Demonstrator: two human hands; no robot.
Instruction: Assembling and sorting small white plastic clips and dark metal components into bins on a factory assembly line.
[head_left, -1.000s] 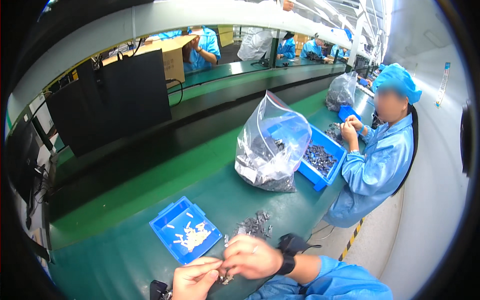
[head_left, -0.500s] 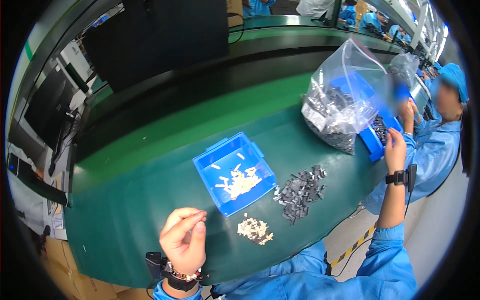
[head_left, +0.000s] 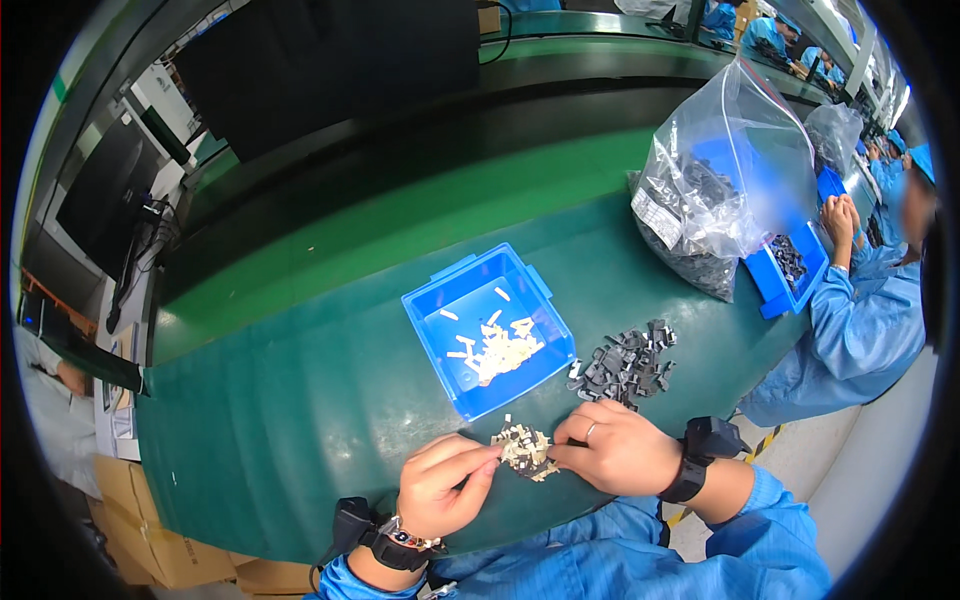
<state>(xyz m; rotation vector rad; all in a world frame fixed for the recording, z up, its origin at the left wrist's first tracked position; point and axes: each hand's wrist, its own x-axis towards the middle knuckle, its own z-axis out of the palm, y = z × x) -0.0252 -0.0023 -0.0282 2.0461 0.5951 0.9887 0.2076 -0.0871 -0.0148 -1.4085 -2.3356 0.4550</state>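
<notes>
My left hand (head_left: 446, 486) is at the left edge of a small pile of cream and dark pieces (head_left: 526, 462), thumb and forefinger pinched together. My right hand (head_left: 622, 452), with a ring on one finger, reaches the pile's right edge, also in a pinch. Whatever either pinch holds is too small to make out. Just beyond the pile stands a blue plastic bin (head_left: 437, 352) with loose cream-coloured strips (head_left: 505, 350) in it. A heap of small black plastic parts (head_left: 628, 365) lies on the green table to the right, above my right hand.
A large clear bag of dark parts (head_left: 690, 210) stands at the far right of the green table (head_left: 300, 400). Beside it is another blue bin (head_left: 775, 280) with black parts. A co-worker in blue (head_left: 870, 310) sits there. Cardboard boxes (head_left: 160, 530) are at lower left.
My right hand has come left and down from beside the right-hand blue bin to the cream pile. My left hand has moved right and slightly down to the same pile. The view has shifted slightly.
</notes>
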